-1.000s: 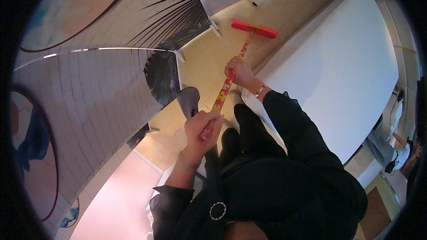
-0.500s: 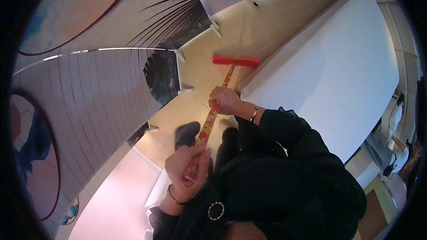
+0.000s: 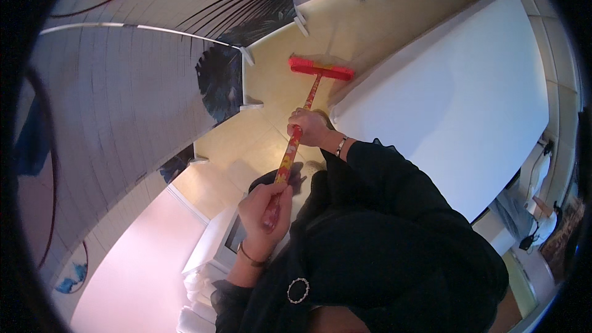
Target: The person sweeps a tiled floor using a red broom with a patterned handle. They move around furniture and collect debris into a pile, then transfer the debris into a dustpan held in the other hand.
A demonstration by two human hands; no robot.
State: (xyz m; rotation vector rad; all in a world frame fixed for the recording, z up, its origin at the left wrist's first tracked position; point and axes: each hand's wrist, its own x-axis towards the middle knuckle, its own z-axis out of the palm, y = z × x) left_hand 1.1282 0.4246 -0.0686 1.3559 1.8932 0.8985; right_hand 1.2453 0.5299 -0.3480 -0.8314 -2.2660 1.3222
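A broom with a red bristle head (image 3: 321,69) and a red-and-yellow flowered handle (image 3: 287,161) slants away from me across the tiled floor. My left hand (image 3: 264,211) is wrapped round the top end of the handle, close to my body. Farther down the handle, my right hand (image 3: 308,128) grips it with the fingers closed. The broom head lies at floor level, near the edge of a large white-covered surface (image 3: 444,105) on the right. Below the left hand, a dark shoe (image 3: 264,179) is partly hidden.
A folding panel screen (image 3: 142,98) with printed plank and leaf patterns runs along the left, on small white feet (image 3: 251,106). A pink surface (image 3: 135,259) lies at the lower left, beside a white box-like piece (image 3: 213,240). Beige floor tiles (image 3: 364,31) stretch between screen and white surface.
The broom head has shifted slightly up and left in view and tilted. Both hands have moved up a little with the handle. More of the white piece at lower left now shows.
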